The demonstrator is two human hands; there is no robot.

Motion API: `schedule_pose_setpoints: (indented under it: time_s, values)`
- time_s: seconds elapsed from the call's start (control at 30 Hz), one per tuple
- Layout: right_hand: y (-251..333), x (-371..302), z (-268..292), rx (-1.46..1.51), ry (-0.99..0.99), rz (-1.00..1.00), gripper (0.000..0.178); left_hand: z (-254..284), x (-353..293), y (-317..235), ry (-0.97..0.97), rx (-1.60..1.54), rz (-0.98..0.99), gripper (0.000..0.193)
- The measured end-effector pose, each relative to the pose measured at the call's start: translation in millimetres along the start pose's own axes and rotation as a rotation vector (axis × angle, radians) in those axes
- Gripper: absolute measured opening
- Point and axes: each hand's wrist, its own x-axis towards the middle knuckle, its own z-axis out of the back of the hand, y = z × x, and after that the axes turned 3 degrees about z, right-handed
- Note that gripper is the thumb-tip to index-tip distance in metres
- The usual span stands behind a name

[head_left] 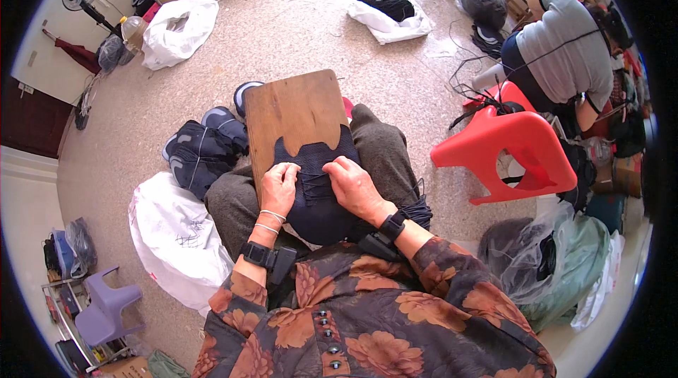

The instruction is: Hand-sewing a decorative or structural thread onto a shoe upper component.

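Note:
A dark navy shoe upper (pixel 346 148) lies spread over a wooden board (pixel 296 106) that rests on my lap. A dark shoelace (pixel 311 184) runs in a zigzag through the middle of the upper. At the left edge of the lacing my left hand (pixel 279 189) is closed in a pinch on the lace. Opposite it, my right hand (pixel 357 187) pinches the lace at the right edge, its fingers curled. The thin lace ends inside my fingers are too small to make out.
Tied bundles of dark shoe parts (pixel 201 155) lie left of my knee, beside a white sack (pixel 173 229). To the right stands a red plastic stool (pixel 501 141) with dark cords on it. Beyond it a person in grey (pixel 565 46) bends over. A white bag (pixel 392 21) sits ahead.

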Motion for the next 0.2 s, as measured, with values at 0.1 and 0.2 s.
schedule_pose_setpoints:
  time_s: [0.1,0.2]
  values:
    - [-1.4,-0.9,0.0,0.123,-0.072,-0.069,0.019,3.0,-0.4,-3.2,0.052,-0.057,0.068,0.017]
    - [-2.7,-3.9,3.2,0.176,-0.119,-0.155,0.018,9.8,-1.5,-6.3,0.093,-0.081,0.176,0.017]
